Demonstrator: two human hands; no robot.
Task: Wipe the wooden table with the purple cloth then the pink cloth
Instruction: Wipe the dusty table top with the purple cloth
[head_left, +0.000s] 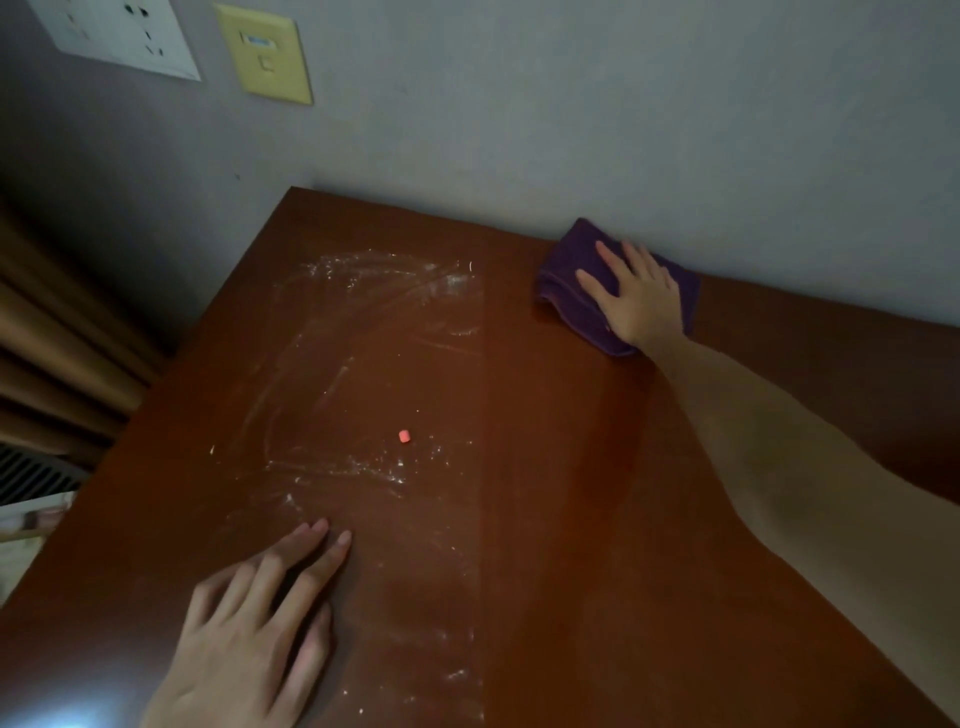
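One flat right grip (636, 299) atop purple cloth (571, 275), fingers spread.

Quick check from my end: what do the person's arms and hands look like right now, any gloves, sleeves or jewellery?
Both hands are bare: no gloves, and no rings show on the left hand or the right hand. The right forearm is uncovered along all of its visible length, with no sleeve, watch or band. Only the left hand's back and fingers are in frame.

Dim, soft focus; glare bottom-left; wide-angle distortion.
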